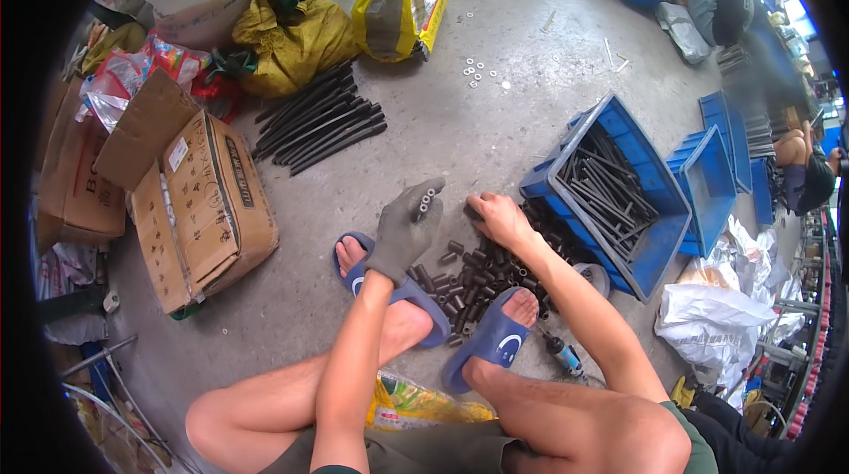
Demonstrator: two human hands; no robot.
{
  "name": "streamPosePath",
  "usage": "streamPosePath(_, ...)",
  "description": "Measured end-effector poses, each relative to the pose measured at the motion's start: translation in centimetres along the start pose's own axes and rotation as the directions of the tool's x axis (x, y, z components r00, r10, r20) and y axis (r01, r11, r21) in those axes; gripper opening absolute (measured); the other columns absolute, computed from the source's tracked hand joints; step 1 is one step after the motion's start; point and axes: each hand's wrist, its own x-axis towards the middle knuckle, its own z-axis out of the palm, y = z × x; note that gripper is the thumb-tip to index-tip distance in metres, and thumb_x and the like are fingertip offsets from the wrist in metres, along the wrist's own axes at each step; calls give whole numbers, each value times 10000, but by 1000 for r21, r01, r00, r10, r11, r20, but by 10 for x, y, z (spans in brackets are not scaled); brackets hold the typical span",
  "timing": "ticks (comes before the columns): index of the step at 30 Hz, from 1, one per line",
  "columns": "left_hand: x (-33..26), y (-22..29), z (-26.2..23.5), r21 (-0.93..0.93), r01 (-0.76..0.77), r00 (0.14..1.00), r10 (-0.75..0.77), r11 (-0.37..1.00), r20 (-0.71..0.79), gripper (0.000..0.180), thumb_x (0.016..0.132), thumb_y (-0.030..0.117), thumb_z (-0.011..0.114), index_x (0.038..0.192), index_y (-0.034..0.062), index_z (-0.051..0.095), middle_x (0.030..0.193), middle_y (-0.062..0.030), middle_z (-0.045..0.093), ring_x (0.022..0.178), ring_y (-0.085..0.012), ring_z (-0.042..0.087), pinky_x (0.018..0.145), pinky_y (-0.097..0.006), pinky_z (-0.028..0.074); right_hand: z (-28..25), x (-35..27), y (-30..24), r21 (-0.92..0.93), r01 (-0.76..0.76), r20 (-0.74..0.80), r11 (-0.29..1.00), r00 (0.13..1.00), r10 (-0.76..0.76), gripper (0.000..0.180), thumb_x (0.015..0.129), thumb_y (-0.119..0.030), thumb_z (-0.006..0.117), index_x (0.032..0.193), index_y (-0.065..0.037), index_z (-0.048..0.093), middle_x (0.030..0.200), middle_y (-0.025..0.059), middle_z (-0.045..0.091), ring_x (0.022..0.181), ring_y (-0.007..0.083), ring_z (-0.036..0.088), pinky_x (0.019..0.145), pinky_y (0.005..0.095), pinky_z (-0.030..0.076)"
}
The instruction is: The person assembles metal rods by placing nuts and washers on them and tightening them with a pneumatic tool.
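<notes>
My left hand (402, 228), in a grey glove, is raised above the floor and holds a short stack of small black tube pieces (427, 202) between its fingers. My bare right hand (497, 216) rests palm down on the floor at the far edge of a pile of short black tube pieces (469, 278); its fingers touch pieces there, and I cannot tell whether it grips any. The pile lies between my feet in blue sandals (488, 339).
A blue crate (659, 240) of long black rods stands right of the pile, more blue crates (712, 178) behind it. Long black tubes (320, 118) lie on the concrete ahead. Cardboard boxes (199, 209) and bags (292, 36) sit left. Other people sit at far right.
</notes>
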Motion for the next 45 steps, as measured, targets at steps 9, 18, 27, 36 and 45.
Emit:
streamPosePath(9, 2, 15, -1, -37, 37, 999, -37, 999, -8, 334, 960, 122, 725, 1293, 101, 733, 1230, -171, 755, 1094, -323, 756, 918, -383, 595, 0, 31, -18, -4, -292, 120, 956, 949, 291, 348, 790, -244, 876, 988, 18, 761, 1032, 273, 746, 1017, 456, 732, 907, 508, 610)
streamPosePath(18, 3, 14, -6, -8, 38, 999, -38, 999, 37, 325, 949, 76, 767, 1273, 86, 762, 1153, -132, 798, 1020, -196, 775, 885, -323, 600, -30, 9, -21, 603, -231, -54, 764, 943, 327, 294, 865, -178, 833, 1032, 53, 762, 857, 200, 777, 784, 279, 778, 685, 384, 612)
streamPosePath(27, 9, 24, -4, 97, 63, 989, -75, 993, 130, 331, 914, 134, 797, 1243, 164, 780, 1103, -140, 787, 970, -283, 784, 803, -367, 606, -136, -6, -93, 292, 354, -448, 889, 871, -200, 295, 830, -67, 858, 1084, -30, 712, 918, 131, 688, 815, 307, 701, 704, 367, 560)
streamPosePath(36, 18, 20, -12, 117, 83, 962, -110, 990, 249, 298, 905, 152, 788, 1197, 207, 806, 1086, -115, 787, 969, -298, 774, 816, -375, 607, -151, -9, -90, 234, 433, -330, 870, 877, -348, 270, 871, -56, 798, 1114, -45, 680, 932, 134, 643, 814, 382, 685, 684, 442, 563)
streamPosePath(45, 9, 23, 11, 61, 96, 984, -104, 994, 146, 346, 889, 122, 826, 1233, 142, 793, 1099, -105, 811, 948, -180, 788, 800, -332, 605, -149, -13, -92, 234, 243, -376, 941, 915, -143, 260, 830, -101, 867, 1046, -30, 743, 861, 135, 686, 766, 325, 704, 683, 390, 556)
